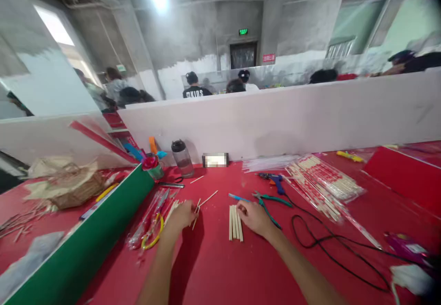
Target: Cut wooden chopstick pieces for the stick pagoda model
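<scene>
White letters on a black shirt (197, 92) read "KINS"; the green sign (243, 31) and red sign (268, 57) are illegible.

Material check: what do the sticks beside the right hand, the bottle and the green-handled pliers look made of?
Sticks: probably wood or bamboo, matte and unpainted, from their pale tan colour.
Bottle: clear plastic or glass, its body see-through.
Pliers: likely metal at the greyish head, with green plastic or rubber grips.

head cam: on wearer's head | faces 12 o'clock, tilted down | near: both hands (218, 214), counter (220, 268) at 6 | far: wall (193, 25) at 12 | single view, no overlap
</scene>
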Demonstrator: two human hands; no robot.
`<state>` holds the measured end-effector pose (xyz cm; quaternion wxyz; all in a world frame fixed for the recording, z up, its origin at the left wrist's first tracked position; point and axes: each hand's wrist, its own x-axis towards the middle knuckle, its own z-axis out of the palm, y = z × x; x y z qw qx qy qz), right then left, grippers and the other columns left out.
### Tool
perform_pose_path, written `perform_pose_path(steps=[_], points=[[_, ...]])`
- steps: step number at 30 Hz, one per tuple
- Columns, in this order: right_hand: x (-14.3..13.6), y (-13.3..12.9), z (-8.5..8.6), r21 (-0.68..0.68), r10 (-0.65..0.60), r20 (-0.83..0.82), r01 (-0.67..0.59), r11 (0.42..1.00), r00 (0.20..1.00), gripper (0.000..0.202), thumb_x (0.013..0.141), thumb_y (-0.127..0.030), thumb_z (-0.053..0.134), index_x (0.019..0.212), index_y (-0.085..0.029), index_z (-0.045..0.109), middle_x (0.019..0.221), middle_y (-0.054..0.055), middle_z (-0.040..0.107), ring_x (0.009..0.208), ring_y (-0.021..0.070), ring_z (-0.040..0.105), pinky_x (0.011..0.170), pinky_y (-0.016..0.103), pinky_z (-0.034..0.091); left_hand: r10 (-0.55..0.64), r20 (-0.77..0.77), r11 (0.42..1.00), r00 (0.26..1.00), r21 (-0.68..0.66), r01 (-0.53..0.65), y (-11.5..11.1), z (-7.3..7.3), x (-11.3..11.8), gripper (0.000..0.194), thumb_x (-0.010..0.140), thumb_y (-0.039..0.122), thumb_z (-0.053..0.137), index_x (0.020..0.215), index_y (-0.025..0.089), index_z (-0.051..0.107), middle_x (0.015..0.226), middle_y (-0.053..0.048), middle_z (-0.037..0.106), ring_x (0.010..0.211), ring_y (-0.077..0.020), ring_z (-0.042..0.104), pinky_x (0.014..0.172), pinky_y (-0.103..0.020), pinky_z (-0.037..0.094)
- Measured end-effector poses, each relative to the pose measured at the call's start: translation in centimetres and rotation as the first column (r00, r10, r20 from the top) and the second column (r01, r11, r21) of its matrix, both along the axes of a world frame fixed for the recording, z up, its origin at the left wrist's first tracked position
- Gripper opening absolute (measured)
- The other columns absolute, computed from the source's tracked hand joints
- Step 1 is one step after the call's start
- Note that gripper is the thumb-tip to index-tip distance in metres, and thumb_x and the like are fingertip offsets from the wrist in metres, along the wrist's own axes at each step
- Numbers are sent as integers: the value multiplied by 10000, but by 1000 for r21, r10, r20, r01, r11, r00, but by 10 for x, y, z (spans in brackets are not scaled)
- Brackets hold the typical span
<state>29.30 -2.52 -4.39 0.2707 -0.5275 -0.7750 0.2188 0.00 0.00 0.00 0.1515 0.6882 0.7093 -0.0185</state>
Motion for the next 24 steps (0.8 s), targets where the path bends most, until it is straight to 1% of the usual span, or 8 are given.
perform_pose_path(steps=[3, 7, 11, 14, 16, 18, 20, 24], points=[[-1, 1, 0, -9, 6, 5, -6, 1000, 1000, 201, 898, -303, 455, 918, -218, 636, 816, 26, 717, 745, 172, 658, 652, 242, 380, 32, -11, 999, 999, 10, -31, -1, -2, 4, 208, 805, 213, 561, 963, 156, 685, 973, -129, 734, 939, -231, 683, 717, -253, 451], [0, 0, 3, -22, 6, 9, -5, 1000, 1000, 194, 893, -297, 458, 930, -225, 635, 796, 23, 715, 737, 176, 657, 646, 245, 379, 48, -1, 999, 999, 5, -48, -2, -1, 7, 197, 769, 226, 573, 896, 160, 707, 904, -125, 742, 870, -234, 692, 656, -253, 437], [-1, -2, 5, -26, -7, 20, 8, 1000, 1000, 212, 898, -307, 453, 945, -223, 641, 817, 28, 717, 729, 176, 652, 641, 250, 374, 34, 18, 999, 999, -1, -34, 0, -2, 4, 179, 744, 243, 579, 803, 172, 733, 826, -106, 744, 819, -223, 691, 621, -248, 415], [-2, -2, 5, -17, -8, 20, 9, 1000, 1000, 225, 905, -312, 446, 946, -216, 645, 854, 33, 720, 768, 181, 657, 655, 253, 374, 17, 41, 1000, 999, -13, -16, 4, -5, -1, 185, 750, 258, 573, 731, 168, 733, 743, -93, 731, 746, -206, 682, 590, -244, 400], [-2, -1, 4, -14, -4, 23, 5, 1000, 1000, 218, 903, -311, 454, 945, -213, 644, 844, 30, 718, 768, 181, 656, 655, 255, 372, 0, 73, 1000, 997, -26, 1, 5, -7, -5, 182, 746, 253, 577, 690, 166, 726, 691, -79, 718, 698, -191, 670, 566, -237, 390], [-1, -1, 4, -9, -3, 25, 3, 1000, 1000, 208, 902, -307, 461, 941, -213, 642, 834, 27, 715, 751, 177, 652, 651, 256, 369, -5, 107, 999, 994, -35, 9, 4, -9, -8, 151, 729, 230, 593, 689, 167, 724, 679, -67, 715, 675, -176, 662, 549, -227, 383], [0, -1, 3, -4, -1, 20, 1, 1000, 1000, 199, 903, -305, 465, 940, -214, 638, 825, 26, 714, 737, 174, 648, 652, 256, 371, 6, 132, 999, 991, -39, -1, 4, -11, -11, 124, 712, 208, 612, 733, 168, 728, 699, -58, 721, 669, -165, 658, 541, -215, 384], [1, -2, 3, 2, 18, 15, -18, 1000, 1000, 191, 908, -300, 464, 941, -215, 632, 825, 32, 712, 712, 168, 637, 642, 254, 368, 31, 174, 998, 984, -51, -22, 2, -13, -15, 119, 696, 187, 637, 771, 160, 725, 699, -55, 716, 661, -156, 655, 544, -199, 404]])
